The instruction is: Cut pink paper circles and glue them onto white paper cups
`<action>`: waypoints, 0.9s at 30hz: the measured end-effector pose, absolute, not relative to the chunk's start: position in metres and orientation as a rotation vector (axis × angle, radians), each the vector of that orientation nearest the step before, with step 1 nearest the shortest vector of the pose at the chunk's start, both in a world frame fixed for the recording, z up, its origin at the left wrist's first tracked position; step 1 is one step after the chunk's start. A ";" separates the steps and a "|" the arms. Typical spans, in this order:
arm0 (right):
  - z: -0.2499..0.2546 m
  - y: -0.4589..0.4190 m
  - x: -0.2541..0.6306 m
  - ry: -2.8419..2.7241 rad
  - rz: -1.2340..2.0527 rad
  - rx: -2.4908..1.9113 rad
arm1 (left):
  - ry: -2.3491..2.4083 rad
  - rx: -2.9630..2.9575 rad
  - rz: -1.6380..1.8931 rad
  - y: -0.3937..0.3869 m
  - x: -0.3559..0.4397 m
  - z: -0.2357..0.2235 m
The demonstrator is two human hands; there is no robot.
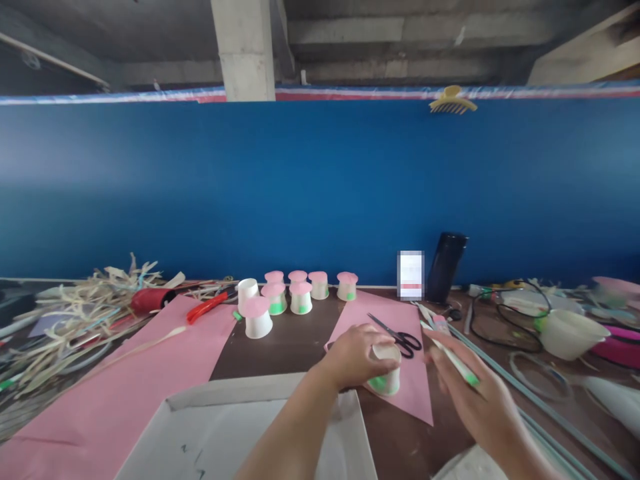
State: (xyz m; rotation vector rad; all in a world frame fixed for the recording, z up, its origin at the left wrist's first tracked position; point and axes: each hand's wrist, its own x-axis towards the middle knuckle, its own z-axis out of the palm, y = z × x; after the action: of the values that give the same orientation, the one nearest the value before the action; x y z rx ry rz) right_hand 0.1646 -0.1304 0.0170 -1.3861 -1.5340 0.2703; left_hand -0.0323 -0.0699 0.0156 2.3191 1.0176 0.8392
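My left hand (350, 357) is closed around an upturned white paper cup (391, 373) with a green patch low on its side. In my right hand (473, 393) is a slim white pen-like stick (453, 360) with a green end; its exact kind cannot be made out. The stick is apart from the cup. Black-handled scissors (400, 335) lie just behind the cup on a pink paper sheet (363, 312). Several white cups with pink round tops, such as this pink-topped cup (259, 320), stand farther back; green shows on some of them.
A shallow white box (235, 393) sits in front of me. Left are a larger pink sheet (150, 373), a red-handled tool (206, 307) and heaped strips (95, 320). A dark bottle (446, 267), a cream bowl (573, 335), cables and tubes (500, 377) occupy the right.
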 end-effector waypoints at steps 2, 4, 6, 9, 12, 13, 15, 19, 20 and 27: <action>0.017 -0.108 0.158 -1.471 0.487 -1.357 | 1.037 2.325 0.844 -0.071 -0.031 0.017; 0.010 -0.093 0.152 -1.421 0.523 -1.360 | 1.058 2.323 0.827 -0.074 -0.032 0.019; -0.002 -0.085 0.149 -1.387 0.428 -1.364 | 1.074 2.321 0.801 -0.076 -0.032 0.022; -0.020 -0.083 0.152 -1.432 0.384 -1.353 | 1.083 2.320 0.796 -0.080 -0.033 0.026; -0.027 -0.084 0.159 -1.468 0.466 -1.340 | 1.085 2.328 0.808 -0.082 -0.033 0.028; -0.027 -0.084 0.161 -1.477 0.482 -1.336 | 1.083 2.326 0.813 -0.082 -0.033 0.028; -0.026 -0.083 0.164 -1.484 0.499 -1.318 | 1.081 2.301 0.836 -0.082 -0.034 0.029; -0.018 -0.085 0.166 -1.490 0.478 -1.279 | 1.133 2.146 1.057 -0.078 -0.037 0.028; -0.016 -0.086 0.166 -1.495 0.461 -1.275 | 1.155 2.096 1.144 -0.077 -0.037 0.027; -0.010 -0.091 0.165 -1.607 0.405 -1.261 | 1.229 1.989 1.413 -0.075 -0.032 0.025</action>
State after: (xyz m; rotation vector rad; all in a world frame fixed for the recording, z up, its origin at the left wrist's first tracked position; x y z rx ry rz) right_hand 0.1653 -0.0914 -0.0098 -1.2611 -1.6066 0.4052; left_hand -0.0322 -0.0754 0.0245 1.9894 1.2288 1.4133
